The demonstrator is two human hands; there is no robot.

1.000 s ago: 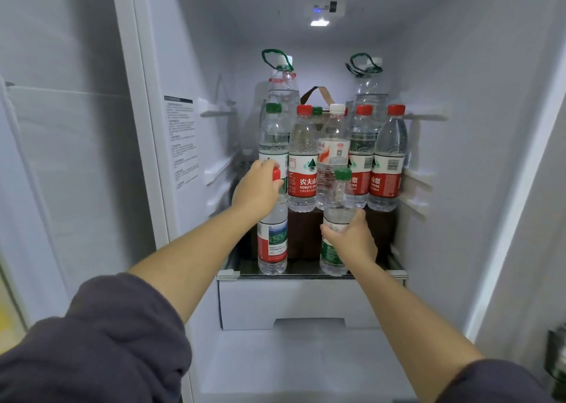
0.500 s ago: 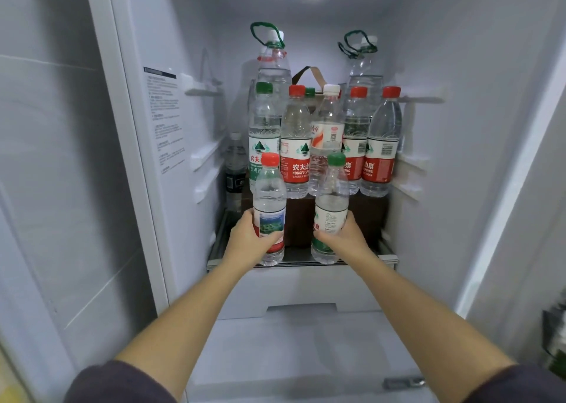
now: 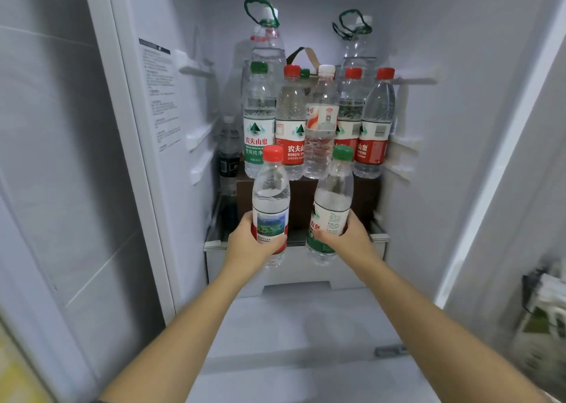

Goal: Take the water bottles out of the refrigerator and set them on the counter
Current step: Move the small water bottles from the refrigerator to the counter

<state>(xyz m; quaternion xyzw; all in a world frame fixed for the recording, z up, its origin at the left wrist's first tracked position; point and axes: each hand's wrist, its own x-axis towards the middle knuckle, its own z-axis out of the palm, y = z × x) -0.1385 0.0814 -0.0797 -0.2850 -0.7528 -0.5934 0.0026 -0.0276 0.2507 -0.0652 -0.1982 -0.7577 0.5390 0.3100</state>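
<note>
Withdrawal step: two small bottles lifted at frame centre, before the refrigerator shelf [image 3: 379,238].
Our left hand [image 3: 248,245] grips the red-capped clear plastic bottle [image 3: 270,202]; our right hand [image 3: 345,239] grips the green-capped one [image 3: 332,202]. Next, we judge, both go to the unseen counter.

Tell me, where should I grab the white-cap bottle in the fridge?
Probably the neck, just under the cap of the white-cap bottle, coming from the front. It stands upright, squeezed between red-cap bottles on both sides, so the body leaves little room for fingers. The narrow top leaves more.
</note>
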